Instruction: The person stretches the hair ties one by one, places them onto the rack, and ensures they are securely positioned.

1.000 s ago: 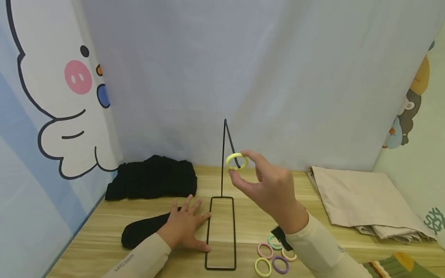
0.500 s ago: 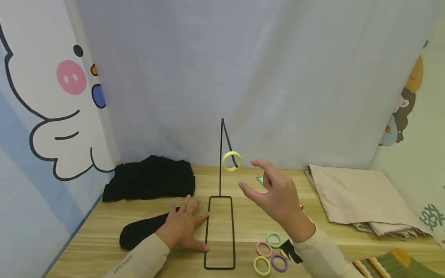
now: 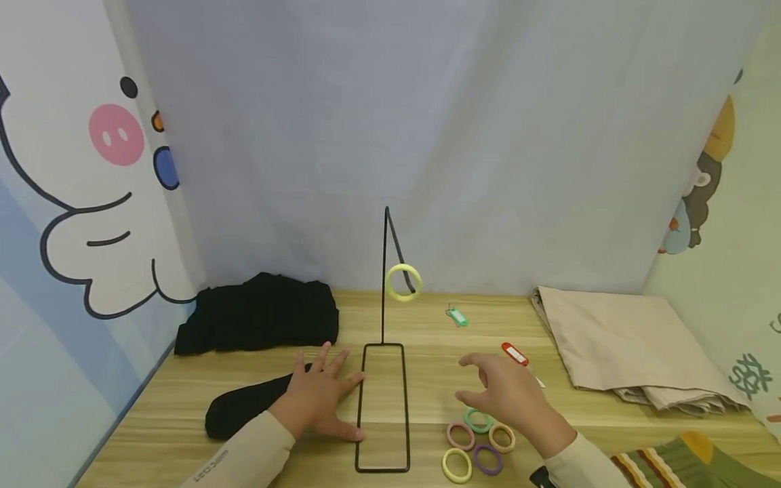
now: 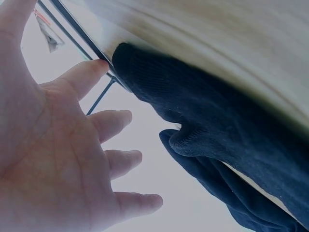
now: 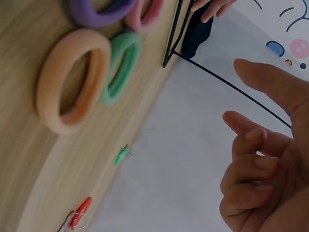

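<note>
- Fingers of the left hand [image 3: 317,396] are spread apart, thumb and index tips laid at the left base edge of the black wire stand [image 3: 384,318].
- Yellow ring [image 3: 388,285] is hung on the stand's slanted arm, mid-frame.
- Right hand [image 3: 509,393], right of centre, is held above the table [image 3: 427,379], thumb and index apart.
- Open wood is seen between base and right hand.
- Five loose rings [image 3: 475,460] are bunched near the bottom edge.

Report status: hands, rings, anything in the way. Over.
Left hand at black stand's base; right hand holding nothing, near five loose rings. One yellow ring hung on stand's arm. Nothing seen blocking arm's tip.
</note>
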### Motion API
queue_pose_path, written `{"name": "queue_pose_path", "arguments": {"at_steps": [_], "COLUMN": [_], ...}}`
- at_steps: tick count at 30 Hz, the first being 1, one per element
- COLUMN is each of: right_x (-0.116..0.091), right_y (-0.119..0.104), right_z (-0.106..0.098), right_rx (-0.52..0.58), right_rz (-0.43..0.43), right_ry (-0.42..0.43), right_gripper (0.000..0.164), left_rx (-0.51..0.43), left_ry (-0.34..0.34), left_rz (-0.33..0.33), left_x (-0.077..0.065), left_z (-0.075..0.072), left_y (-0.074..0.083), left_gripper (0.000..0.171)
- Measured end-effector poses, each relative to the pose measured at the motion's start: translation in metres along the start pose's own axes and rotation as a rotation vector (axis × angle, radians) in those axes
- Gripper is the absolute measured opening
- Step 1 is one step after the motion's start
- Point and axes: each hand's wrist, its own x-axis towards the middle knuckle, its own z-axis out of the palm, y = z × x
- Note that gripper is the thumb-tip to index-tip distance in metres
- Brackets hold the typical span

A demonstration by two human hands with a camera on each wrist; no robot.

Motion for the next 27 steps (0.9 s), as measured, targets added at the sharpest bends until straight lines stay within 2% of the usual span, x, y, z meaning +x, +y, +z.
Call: {"name": "queue_pose_path", "arguments": {"at_steps": [6,14,22,27], "right_x": [-0.006,-0.006,-0.008,-0.007], "right_y": [0.020,0.031,0.035,0.037], "right_z": [0.008,0.013,0.020,0.025], "right_rx": [-0.005,-0.025,-0.032,-0.049], "right_rz": [0.032,0.132,0.142,0.119], "right_ry": [-0.157,-0.266,-0.291,-0.257], "right_gripper": [0.043,0.047,0.037,0.030], "left_rx": [0.001,-0.013,-0.013,-0.013], "left_ry": [0.000,-0.010,-0.010,-0.007], "left_rz": [-0.005,-0.008,0.001,0.005], "left_x": [-0.001,-0.004,-0.003,-0.002], "left_z": [-0.002,-0.006,-0.004,-0.003], "left_y": [0.000,0.003,0.003,0.002], "left_gripper": [0.096,0.096,0.096,0.096]}}
